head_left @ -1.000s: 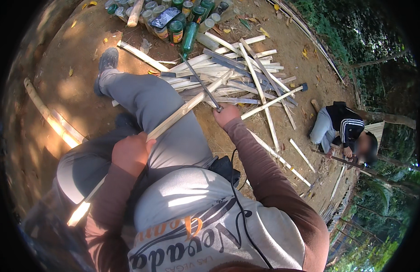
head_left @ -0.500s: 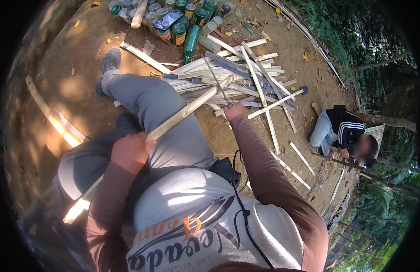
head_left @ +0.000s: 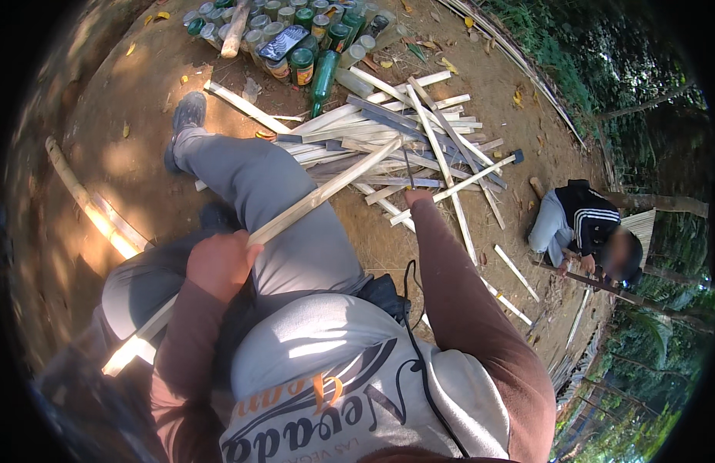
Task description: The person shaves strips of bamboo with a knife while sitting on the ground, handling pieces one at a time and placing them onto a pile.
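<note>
On my feed, the right hand [head_left: 419,197], closed round a thin dark tool [head_left: 408,166], has swung farther out from the wooden strip [head_left: 326,190], likely a stroke's end, the left hand [head_left: 221,266] keeping that strip clenched across the thigh [head_left: 265,177].

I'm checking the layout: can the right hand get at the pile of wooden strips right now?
Probably yes: the right hand appears at the near edge of the pile of wooden strips, nothing visible blocking it, though its grip is taken by a thin dark tool.

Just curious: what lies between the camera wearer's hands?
Head view: between left hand and right hand, a grey trouser leg, then ground and wooden strips.
</note>
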Demonstrator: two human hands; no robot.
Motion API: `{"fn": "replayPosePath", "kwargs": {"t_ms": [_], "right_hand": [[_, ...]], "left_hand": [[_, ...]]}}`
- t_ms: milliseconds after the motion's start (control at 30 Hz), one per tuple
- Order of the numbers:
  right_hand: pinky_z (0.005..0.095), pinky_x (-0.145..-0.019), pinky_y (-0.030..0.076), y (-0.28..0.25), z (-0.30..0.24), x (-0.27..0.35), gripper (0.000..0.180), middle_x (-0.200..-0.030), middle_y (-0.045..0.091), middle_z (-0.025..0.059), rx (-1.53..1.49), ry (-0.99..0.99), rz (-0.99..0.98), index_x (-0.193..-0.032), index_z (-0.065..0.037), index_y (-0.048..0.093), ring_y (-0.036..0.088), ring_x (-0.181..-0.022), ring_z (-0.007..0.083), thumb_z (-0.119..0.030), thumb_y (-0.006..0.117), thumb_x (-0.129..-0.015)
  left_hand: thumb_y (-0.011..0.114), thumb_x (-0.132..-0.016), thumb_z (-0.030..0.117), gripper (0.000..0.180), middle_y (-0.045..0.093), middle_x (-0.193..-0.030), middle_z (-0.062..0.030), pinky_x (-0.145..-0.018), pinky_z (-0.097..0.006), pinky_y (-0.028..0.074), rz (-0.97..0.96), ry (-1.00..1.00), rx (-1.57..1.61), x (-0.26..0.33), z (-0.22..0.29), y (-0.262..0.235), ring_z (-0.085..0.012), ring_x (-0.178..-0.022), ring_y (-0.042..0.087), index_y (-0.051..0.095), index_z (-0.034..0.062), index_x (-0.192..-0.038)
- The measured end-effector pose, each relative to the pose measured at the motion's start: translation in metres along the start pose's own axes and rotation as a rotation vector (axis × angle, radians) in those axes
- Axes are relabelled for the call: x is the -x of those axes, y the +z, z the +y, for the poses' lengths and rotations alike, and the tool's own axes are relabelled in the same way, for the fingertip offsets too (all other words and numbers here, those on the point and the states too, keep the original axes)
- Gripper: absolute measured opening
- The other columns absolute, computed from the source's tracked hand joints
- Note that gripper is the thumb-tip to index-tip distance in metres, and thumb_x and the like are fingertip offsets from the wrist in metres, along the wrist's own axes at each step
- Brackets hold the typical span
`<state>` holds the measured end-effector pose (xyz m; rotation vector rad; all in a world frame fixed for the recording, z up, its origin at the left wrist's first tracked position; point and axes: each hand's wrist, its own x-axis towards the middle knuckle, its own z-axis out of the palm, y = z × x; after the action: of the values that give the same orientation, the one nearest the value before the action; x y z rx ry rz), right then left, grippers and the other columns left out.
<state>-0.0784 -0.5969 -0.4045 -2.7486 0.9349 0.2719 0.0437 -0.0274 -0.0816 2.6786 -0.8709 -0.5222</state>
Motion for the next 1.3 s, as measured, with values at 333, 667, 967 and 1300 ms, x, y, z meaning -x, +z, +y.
{"fn": "replayPosePath", "kwargs": {"t_ms": [333,667,967,1300], "right_hand": [[0.0373,-0.042,0.034,-0.03,-0.103,0.087,0.024,-0.058,0.048,0.0025,-0.993,0.647,-0.44,-0.079,-0.008,0.057,0.044,-0.044,0.0174,-0.024,0.068,-0.093],[0.0415,-0.056,0.048,-0.082,-0.124,0.115,0.034,-0.063,0.063,0.0094,-0.876,0.321,-0.191,-0.074,-0.003,0.064,0.062,-0.056,0.0256,-0.031,0.068,-0.093],[0.052,-0.081,0.056,-0.128,-0.181,0.165,0.028,-0.09,0.073,0.0215,-0.253,-0.098,-0.253,-0.093,-0.008,0.075,0.07,-0.089,0.0439,-0.035,0.067,-0.089],[0.0528,-0.09,0.055,-0.119,-0.19,0.114,0.03,-0.098,0.075,0.0226,-0.149,-0.083,-0.157,-0.101,-0.007,0.076,0.07,-0.097,0.0446,-0.032,0.063,-0.09]], "left_hand": [[0.07,-0.095,0.045,0.039,0.067,-0.072,-0.0147,-0.062,-0.047,0.054,0.132,-0.067,-0.143,0.009,0.01,0.002,-0.0352,-0.069,0.069,0.063,0.0075,-0.096],[0.07,-0.094,0.05,0.046,0.067,-0.081,-0.0139,-0.065,-0.047,0.054,0.014,-0.15,-0.142,0.043,0.003,-0.023,-0.0354,-0.075,0.069,0.061,0.0052,-0.102],[0.068,-0.091,0.064,0.056,0.064,-0.071,-0.0129,-0.059,-0.046,0.053,0.09,-0.212,-0.272,0.05,-0.005,0.007,-0.0347,-0.067,0.068,0.058,0.0085,-0.089],[0.067,-0.09,0.068,0.06,0.064,-0.07,-0.0131,-0.057,-0.046,0.054,0.144,-0.206,-0.274,0.045,-0.012,0.015,-0.035,-0.065,0.068,0.059,0.0091,-0.087]]}}
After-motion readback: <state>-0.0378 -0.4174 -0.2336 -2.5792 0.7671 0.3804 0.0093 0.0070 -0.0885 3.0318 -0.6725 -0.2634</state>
